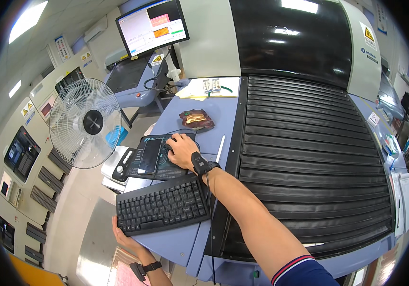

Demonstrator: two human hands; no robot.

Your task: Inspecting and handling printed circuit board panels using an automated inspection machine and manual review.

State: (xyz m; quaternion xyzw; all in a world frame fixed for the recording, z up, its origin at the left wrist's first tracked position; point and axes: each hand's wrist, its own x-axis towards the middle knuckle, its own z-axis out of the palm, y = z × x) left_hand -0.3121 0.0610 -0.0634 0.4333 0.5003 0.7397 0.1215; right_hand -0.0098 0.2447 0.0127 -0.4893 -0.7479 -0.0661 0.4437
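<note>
My right hand [182, 151] rests palm down over a dark computer mouse, which it mostly hides, on a black patterned mouse pad [135, 169]. A black band with a small box sits on that wrist. My left hand [127, 240] is at the lower left corner of a black keyboard [162, 206], with fingers along its edge and others hidden beneath it. Between the keyboard and the mouse lies a dark-screened phone [150, 156]. Beyond my right hand sits a crumpled brown-and-gold packet [196, 119]. A white pen [220, 148] lies to the right.
A large machine with a ribbed black cover [314, 157] fills the right side. At left stand a round fan [85, 123] and its white control base [119, 163]. A lit monitor [153, 26] hangs at the back. Papers [190, 89] lie on the blue tabletop's far end.
</note>
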